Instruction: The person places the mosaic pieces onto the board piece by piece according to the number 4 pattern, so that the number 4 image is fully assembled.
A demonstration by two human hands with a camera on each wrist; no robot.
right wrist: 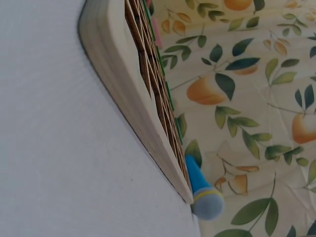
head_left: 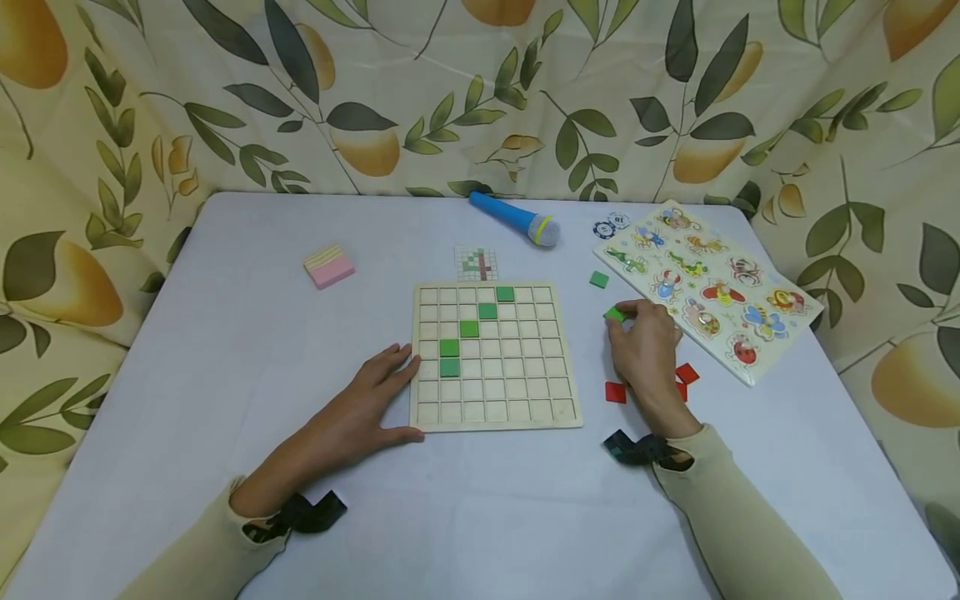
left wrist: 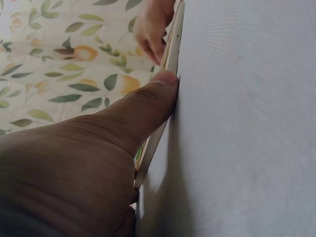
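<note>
green tile point(head_left: 615, 314) pinched by right hand point(head_left: 645, 350); flat | tilted diagonally

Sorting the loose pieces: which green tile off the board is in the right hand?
The green tile pinched at the right hand's fingertips; the other loose green tile lies untouched farther back.

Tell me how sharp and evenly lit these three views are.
Head view: even soft light, sharp on the grid board. Left wrist view: left hand fills the frame, dim and soft. Right wrist view: tilted sideways, toy microphone slightly blurred.
</note>
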